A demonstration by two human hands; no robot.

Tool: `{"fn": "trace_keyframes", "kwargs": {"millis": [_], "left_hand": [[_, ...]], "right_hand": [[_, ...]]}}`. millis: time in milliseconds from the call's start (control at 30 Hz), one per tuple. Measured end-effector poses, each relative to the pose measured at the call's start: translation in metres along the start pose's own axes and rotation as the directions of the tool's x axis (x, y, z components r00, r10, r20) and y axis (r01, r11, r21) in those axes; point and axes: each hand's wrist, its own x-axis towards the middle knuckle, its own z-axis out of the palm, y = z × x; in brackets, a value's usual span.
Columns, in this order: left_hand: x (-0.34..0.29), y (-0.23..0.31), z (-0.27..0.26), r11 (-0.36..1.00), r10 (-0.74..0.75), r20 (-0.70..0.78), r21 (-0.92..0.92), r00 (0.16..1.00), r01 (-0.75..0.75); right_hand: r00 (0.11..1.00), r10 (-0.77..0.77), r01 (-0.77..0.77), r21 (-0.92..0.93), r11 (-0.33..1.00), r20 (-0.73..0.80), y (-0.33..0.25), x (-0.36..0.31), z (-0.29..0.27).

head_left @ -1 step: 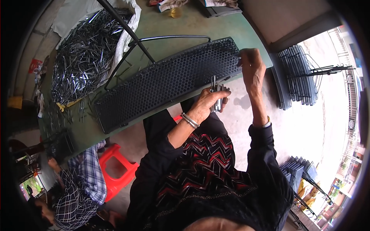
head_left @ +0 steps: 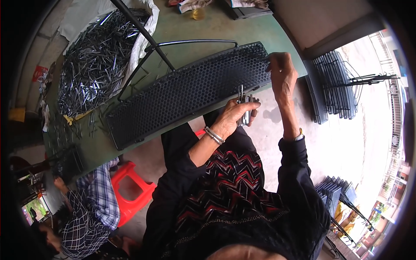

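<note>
Clutching thin silvery metal strips (head_left: pixel 245 117), probably light, stiff, slippery and best pinched mid-length, in the left hand (head_left: pixel 227 120) at the near edge of the long black perforated panel (head_left: pixel 186 84), with the right hand (head_left: pixel 284 74) bunched by the panel's right end, hold impossible to tell.

Green table (head_left: pixel 177 28): a black perforated panel (head_left: pixel 190 84) is supported along the near edge; a white sack (head_left: pixel 151 19) of metal strips (head_left: pixel 93 65) is placed at left, loose strips (head_left: pixel 93 125) scattered beside it; a yellowish cup (head_left: pixel 198 14) is set behind.
</note>
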Motion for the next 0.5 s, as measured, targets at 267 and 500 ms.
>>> {"fn": "trace_keyframes", "kwargs": {"millis": [267,500], "left_hand": [[0.005,-0.005,-0.004,1.0,0.014,0.08,0.005,0.997,-0.014],[0.003,-0.006,-0.002,1.0,0.011,0.04,0.008,0.999,-0.012]], "right_hand": [[0.98,-0.189,0.171,-0.228,0.958,-0.057,0.045,0.021,0.032],[0.978,-0.201,0.206,-0.3,0.932,0.046,0.033,0.017,0.03]]}}
